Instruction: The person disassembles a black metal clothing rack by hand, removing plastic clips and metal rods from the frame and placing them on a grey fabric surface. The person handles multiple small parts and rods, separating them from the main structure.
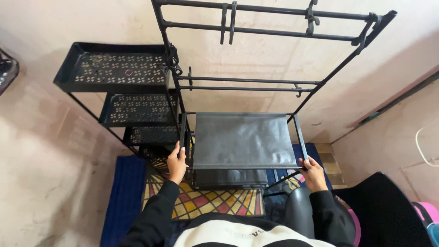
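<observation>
The grey fabric shelf [242,139] sits stretched flat in the lower middle of the black metal rack [274,82], its long axis running left to right between the 2 hands. The left hand [176,163] is closed around the upright post at the shelf's front-left corner; the right hand [313,173] is clamped on the front-right corner of the frame. Both lie just below the shelf's near edge, about equally close. To the left, 3 perforated trays [120,68] step downward. A patterned rug [206,201] lies beneath on the floor.
</observation>
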